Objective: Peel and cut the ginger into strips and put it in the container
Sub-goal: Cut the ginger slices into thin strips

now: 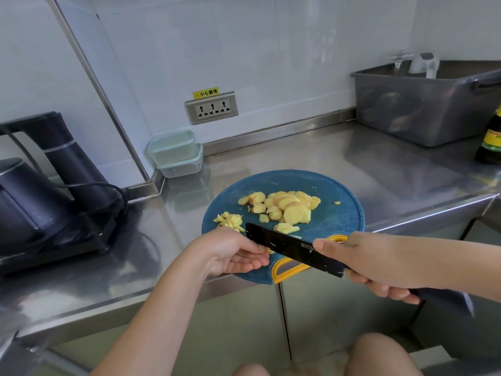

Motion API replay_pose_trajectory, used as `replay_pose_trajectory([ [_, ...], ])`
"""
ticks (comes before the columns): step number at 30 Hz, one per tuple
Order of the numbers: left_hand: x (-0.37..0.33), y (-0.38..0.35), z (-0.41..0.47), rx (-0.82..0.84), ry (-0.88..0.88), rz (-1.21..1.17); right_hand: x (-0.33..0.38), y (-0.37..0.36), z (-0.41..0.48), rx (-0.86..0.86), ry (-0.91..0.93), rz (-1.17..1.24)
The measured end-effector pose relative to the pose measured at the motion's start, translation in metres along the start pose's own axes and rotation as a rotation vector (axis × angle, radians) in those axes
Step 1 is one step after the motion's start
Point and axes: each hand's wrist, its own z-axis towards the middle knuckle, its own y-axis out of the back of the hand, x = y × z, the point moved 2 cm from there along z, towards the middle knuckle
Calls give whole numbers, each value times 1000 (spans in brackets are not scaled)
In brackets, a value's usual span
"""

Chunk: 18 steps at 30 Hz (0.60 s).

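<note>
Several peeled yellow ginger slices (284, 207) lie heaped on the round blue cutting board (336, 215). A small pile of cut ginger strips (230, 221) sits at the board's left edge. My right hand (379, 264) grips the handle of a black knife (287, 244), thumb pressed on the blade's flat side. The blade is held above the board's near edge. My left hand (233, 253) lies beside the blade's tip, fingers straight against it; what is under them is hidden. Two stacked clear containers with green lids (176, 153) stand in the back corner.
A black kettle and base with cord (48, 191) occupy the left of the steel counter (379, 169). A grey plastic tub (423, 104) stands at the back right, a dark sauce bottle (490, 139) beside it. A wall socket (211, 107) sits behind the board.
</note>
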Motion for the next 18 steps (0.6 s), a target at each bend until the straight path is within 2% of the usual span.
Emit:
replay_pose_trajectory([
  [10, 0, 0, 2, 1, -4, 0, 8, -7, 14, 113, -61, -41],
  [13, 1, 0, 2, -2, -8, -2, -5, -4, 28, 5, 91, 73],
  [14, 1, 0, 1, -2, -11, -4, -9, -1, 30, 22, 122, 124],
  [16, 1, -1, 1, 1, -14, 1, -9, -3, 28, 229, 100, 194],
  [18, 1, -2, 1, 3, -16, 2, -5, -3, 21, 188, 38, 167],
])
